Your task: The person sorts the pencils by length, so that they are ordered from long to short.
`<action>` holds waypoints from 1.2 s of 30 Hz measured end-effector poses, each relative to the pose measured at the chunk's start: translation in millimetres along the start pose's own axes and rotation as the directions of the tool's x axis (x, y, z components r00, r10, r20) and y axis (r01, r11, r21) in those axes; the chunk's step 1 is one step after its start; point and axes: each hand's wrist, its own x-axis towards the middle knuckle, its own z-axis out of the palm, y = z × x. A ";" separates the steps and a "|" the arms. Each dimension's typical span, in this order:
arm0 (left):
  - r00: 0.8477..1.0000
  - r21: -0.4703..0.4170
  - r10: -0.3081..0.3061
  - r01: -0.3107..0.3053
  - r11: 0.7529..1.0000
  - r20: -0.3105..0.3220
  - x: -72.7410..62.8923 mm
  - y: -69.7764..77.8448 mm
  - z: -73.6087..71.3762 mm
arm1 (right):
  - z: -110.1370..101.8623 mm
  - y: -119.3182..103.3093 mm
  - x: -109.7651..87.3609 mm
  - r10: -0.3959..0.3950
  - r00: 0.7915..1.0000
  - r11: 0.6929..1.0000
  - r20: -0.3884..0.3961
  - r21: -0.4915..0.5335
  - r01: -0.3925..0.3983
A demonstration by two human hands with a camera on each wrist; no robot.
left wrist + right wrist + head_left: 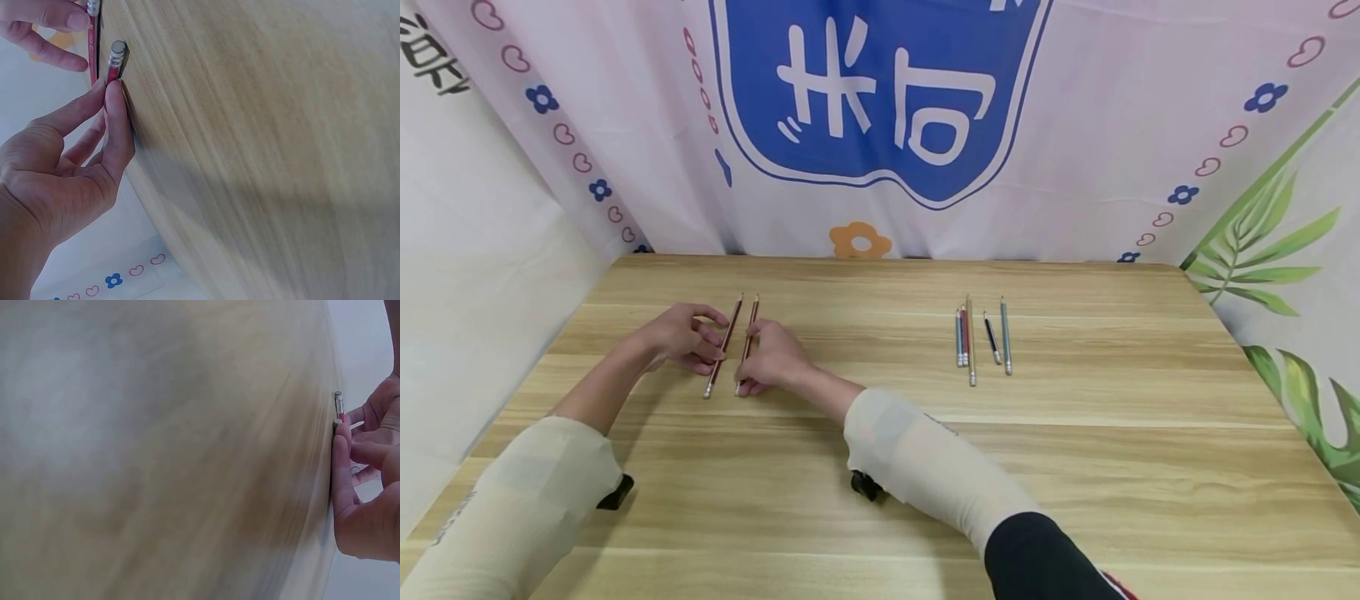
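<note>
On the left half of the table two red pencils lie almost parallel, their eraser ends toward the person. My left hand (pixel 681 335) pinches the left pencil (pixel 734 321) between thumb and fingertips; its metal band and grey eraser (pixel 117 50) stick out past the fingers in the left wrist view. Just to the right, my right hand (pixel 775 357) holds the other pencil (pixel 752 312) with its fingers along the side. In the right wrist view the right hand's fingers (pixel 342 465) cover most of that pencil, and only its end shows.
Farther right on the wooden table (pixel 1075 467) lies a loose group of several pencils, among them a long yellowish pencil (pixel 972 346), a short dark pencil (pixel 992 337) and a light blue pencil (pixel 1006 333). A printed cloth (pixel 647 100) hangs behind the table's back edge.
</note>
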 end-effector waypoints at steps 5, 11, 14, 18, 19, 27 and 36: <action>1.000 0.003 0.002 -0.002 1.000 0.001 0.5 -0.2 0.3 | -0.1 2.2 0.6 -0.001 1.000 0.998 0.023 0.058 -0.001; 1.000 0.002 0.006 -0.006 1.000 0.001 0.5 -0.8 -0.1 | 1.4 1.0 1.7 0.016 1.000 0.998 0.020 0.057 -0.017; 1.000 0.001 0.008 -0.008 1.000 0.003 0.3 -0.8 -0.3 | 2.4 0.1 2.1 0.020 1.000 0.999 0.008 0.035 -0.020; 1.000 0.000 0.007 -0.007 1.000 0.005 -0.2 -0.8 -0.6 | 3.4 -0.4 2.0 0.024 1.000 1.000 -0.002 0.017 -0.024; 1.000 0.000 0.006 -0.006 1.000 0.006 -0.3 -0.7 -0.6 | 3.6 -0.2 2.2 0.025 1.000 1.000 -0.002 0.016 -0.025; 1.000 -0.003 0.014 -0.014 1.000 0.009 0.5 0.1 0.9 | 1.5 0.0 0.6 0.005 1.000 1.000 0.014 0.006 -0.005; 0.999 -0.011 0.027 -0.027 1.000 0.020 -0.1 -2.5 1.0 | -10.2 2.9 -6.6 -0.062 0.997 0.998 0.039 -0.016 0.062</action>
